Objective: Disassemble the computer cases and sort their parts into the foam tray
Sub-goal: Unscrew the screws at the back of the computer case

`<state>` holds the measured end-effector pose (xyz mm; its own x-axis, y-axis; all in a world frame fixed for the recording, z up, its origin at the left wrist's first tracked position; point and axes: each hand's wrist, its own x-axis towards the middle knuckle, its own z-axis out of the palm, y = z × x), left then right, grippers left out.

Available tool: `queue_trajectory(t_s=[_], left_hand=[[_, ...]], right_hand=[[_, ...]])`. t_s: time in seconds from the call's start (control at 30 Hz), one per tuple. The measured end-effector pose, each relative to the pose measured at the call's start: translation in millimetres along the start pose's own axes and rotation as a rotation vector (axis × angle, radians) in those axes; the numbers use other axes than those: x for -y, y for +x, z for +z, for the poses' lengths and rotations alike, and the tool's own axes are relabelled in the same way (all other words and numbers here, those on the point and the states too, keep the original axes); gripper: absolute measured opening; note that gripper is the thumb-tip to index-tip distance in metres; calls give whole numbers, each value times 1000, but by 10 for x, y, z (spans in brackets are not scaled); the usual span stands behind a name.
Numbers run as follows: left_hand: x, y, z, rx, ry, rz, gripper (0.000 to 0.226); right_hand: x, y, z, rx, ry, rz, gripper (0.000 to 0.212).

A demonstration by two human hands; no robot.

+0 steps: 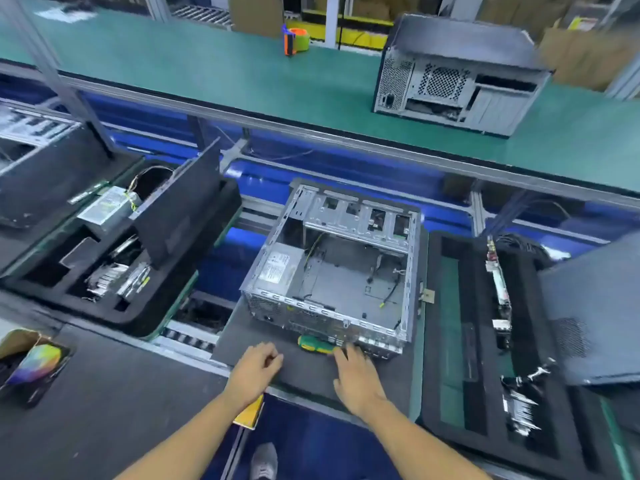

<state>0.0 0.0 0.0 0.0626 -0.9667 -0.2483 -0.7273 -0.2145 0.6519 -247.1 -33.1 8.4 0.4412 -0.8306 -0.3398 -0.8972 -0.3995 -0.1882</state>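
Screwdriver lies crosswise just ahead of both hands, closer to the right.

The left hand [254,370] rests loosely curled on the mat, holding nothing. At its 2 o'clock the green-and-yellow screwdriver [317,344] lies with its long axis left to right, against the near wall of the open computer case [332,268]. The right hand [356,375], fingers extended, touches its handle end at 11 o'clock. A foam tray [485,341] sits at 3 o'clock.

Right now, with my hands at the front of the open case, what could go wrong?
Loose cables lie across the open case floor and could snag on parts as they are lifted out. The screwdriver lies against the case's near edge by the right hand; a careless reach may knock it away. The left hand holds nothing, so the case is unsteadied.
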Motion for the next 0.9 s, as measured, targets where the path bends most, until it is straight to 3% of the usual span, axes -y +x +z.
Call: queue_trajectory(t_s=[0.2, 0.4, 0.53, 0.57, 0.73, 0.83, 0.9], left_hand=[[144, 67, -178, 77, -6, 45, 27], [238, 197, -292, 206, 44, 179, 26], [215, 247, -316, 205, 59, 300, 15], [200, 244, -310, 195, 58, 337, 13], [68, 300, -245, 206, 185, 548, 51], [-15, 288, -202, 279, 280, 515, 40], [-27, 242, -153, 336, 136, 444, 32]], right_hand=[[244, 129, 82, -45, -81, 181, 48], [357, 160, 98, -82, -183, 205, 44], [415, 166, 111, -59, -175, 232, 47], [415, 152, 123, -60, -176, 207, 49], [504, 162, 17, -317, -298, -129, 53], [574, 185, -127, -478, -371, -264, 42], [565, 166, -173, -554, -402, -276, 39]])
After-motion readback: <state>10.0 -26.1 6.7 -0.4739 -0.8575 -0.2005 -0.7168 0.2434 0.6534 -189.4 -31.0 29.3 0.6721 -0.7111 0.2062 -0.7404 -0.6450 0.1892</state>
